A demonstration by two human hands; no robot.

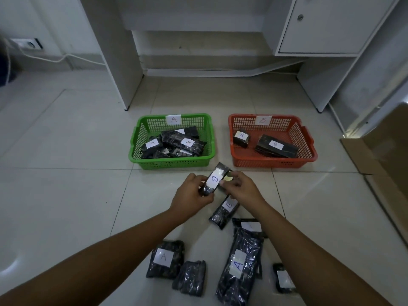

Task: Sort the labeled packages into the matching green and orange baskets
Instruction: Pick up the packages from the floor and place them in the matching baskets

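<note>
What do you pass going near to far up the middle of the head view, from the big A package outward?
Long A package → B package on the floor → B package held in both hands → green basket and orange basket → white desk.

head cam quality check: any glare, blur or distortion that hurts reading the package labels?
Head view: dim, flat light; wide-angle bending curves the desk legs and tile lines. Glare washes the top of the label on the B package held by the left hand and right hand. The orange basket's tag reads faintly; the bottom-right package's label is blown white, unreadable.
</note>
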